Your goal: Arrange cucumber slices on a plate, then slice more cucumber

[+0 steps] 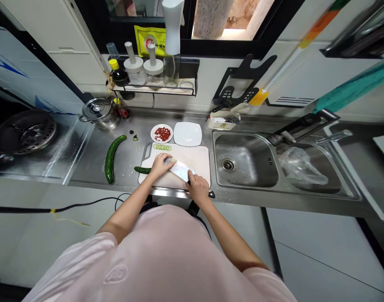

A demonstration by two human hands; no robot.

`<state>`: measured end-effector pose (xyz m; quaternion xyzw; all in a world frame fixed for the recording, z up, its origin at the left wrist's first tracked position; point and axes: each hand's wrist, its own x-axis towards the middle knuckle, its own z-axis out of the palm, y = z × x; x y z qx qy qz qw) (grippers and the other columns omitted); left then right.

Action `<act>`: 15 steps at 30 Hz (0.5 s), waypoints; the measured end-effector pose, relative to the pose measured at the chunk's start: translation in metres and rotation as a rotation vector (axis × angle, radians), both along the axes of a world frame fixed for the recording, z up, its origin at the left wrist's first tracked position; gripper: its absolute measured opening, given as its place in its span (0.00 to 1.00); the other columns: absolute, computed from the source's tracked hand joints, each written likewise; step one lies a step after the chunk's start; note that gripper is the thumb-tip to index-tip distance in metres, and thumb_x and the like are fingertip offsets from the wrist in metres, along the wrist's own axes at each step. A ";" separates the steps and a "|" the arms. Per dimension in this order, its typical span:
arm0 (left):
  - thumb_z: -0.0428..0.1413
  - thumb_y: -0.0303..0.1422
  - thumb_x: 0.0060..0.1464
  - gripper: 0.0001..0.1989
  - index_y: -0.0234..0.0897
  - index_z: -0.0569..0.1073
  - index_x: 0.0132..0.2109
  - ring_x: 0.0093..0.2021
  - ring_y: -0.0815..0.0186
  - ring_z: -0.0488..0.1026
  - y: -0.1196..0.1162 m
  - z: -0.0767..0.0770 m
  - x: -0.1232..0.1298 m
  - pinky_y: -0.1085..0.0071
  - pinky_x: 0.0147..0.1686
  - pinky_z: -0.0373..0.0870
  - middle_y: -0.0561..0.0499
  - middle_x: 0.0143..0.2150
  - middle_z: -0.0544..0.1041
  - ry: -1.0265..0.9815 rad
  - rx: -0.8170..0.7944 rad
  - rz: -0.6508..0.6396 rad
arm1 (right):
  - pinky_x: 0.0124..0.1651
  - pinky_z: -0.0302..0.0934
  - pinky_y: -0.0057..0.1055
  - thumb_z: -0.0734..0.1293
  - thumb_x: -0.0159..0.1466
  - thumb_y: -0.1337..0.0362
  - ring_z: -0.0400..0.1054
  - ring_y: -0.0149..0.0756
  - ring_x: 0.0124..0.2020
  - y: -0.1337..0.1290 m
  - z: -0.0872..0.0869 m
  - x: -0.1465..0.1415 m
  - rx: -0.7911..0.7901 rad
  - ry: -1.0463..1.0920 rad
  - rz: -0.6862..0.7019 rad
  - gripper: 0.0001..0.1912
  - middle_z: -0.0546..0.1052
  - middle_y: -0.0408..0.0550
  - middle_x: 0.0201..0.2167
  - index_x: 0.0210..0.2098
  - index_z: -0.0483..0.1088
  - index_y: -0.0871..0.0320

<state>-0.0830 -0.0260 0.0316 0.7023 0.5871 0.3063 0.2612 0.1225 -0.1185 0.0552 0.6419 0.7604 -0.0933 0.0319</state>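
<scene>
Partly hidden, cucumber (142,170) clamped by left fingers (168,165), knife handle (188,182) gripped by right fingers (191,175)

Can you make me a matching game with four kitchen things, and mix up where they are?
Things
1. cleaver
2. row of cucumber slices
3. chopped red pieces
4. clear plastic bag

Places
A. on the round white plate
B. in the right-hand sink basin
C. in the right hand
D. on the cutting board

Right pairs: 1-C, 2-D, 3-A, 4-B
</scene>
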 end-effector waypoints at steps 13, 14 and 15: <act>0.57 0.35 0.48 0.11 0.33 0.74 0.38 0.27 0.70 0.70 0.082 -0.051 -0.091 0.73 0.31 0.67 0.51 0.29 0.74 -0.369 -0.207 0.881 | 0.43 0.51 0.31 0.62 0.64 0.57 0.64 0.39 0.42 0.006 -0.009 0.016 -0.032 0.004 -0.090 0.29 0.73 0.52 0.41 0.62 0.56 0.57; 0.57 0.34 0.48 0.10 0.33 0.74 0.38 0.29 0.69 0.70 0.089 -0.053 -0.103 0.72 0.33 0.67 0.51 0.29 0.75 -0.321 -0.196 0.928 | 0.43 0.51 0.31 0.61 0.64 0.57 0.64 0.39 0.42 0.007 -0.009 0.017 -0.028 0.004 -0.095 0.28 0.73 0.52 0.41 0.62 0.56 0.57; 0.57 0.33 0.48 0.09 0.34 0.75 0.37 0.30 0.67 0.71 0.094 -0.054 -0.114 0.70 0.35 0.67 0.50 0.29 0.75 -0.267 -0.189 0.970 | 0.43 0.51 0.31 0.61 0.64 0.57 0.64 0.39 0.42 0.008 -0.009 0.019 -0.028 0.003 -0.097 0.28 0.73 0.52 0.41 0.62 0.56 0.57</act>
